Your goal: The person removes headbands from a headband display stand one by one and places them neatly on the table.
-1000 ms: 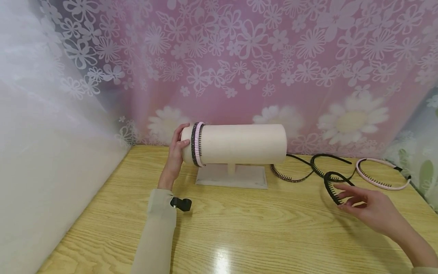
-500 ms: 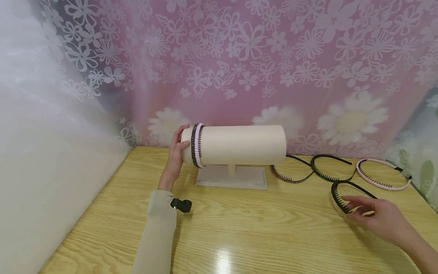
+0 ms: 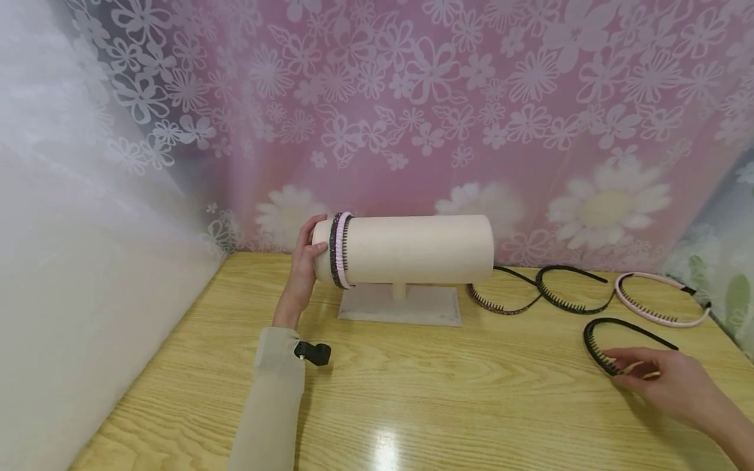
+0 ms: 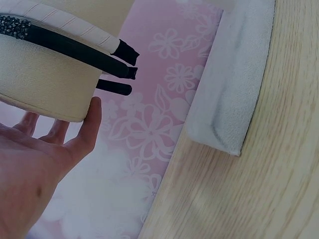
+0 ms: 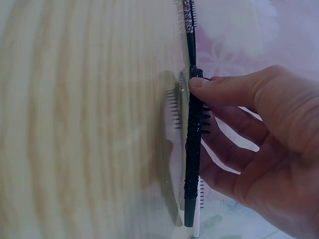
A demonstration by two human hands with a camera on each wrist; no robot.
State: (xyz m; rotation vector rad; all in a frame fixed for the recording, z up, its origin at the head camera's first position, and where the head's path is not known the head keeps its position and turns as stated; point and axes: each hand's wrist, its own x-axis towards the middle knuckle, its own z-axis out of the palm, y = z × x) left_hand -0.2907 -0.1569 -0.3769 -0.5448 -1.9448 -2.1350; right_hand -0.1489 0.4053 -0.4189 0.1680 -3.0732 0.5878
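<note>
My left hand [image 3: 302,265] grips the left end of a cream cylinder headband stand [image 3: 418,248], thumb in front and fingertips at its rim. Around the cylinder near that hand sit a dark glittery headband [image 3: 334,252] and a pale pink headband [image 3: 342,255], side by side. In the left wrist view, dark headband tips [image 4: 115,86] stick out past the cylinder. My right hand [image 3: 677,386] pinches a black toothed headband [image 3: 593,347] by its lower edge, low over the table at the right. Close up, the right wrist view shows the thumb on this sparkly black band [image 5: 193,139].
Behind the right hand lie a glittery brown headband [image 3: 503,310], a black headband [image 3: 556,302] and a pink headband [image 3: 645,313], with ends close together. The stand's pale base [image 3: 377,313] rests on the wooden table [image 3: 412,392]. A flowered pink curtain [image 3: 400,163] hangs behind.
My right hand has moved the black headband right and nearer to me, away from the other headbands, and lower toward the table. The left hand stays on the stand.
</note>
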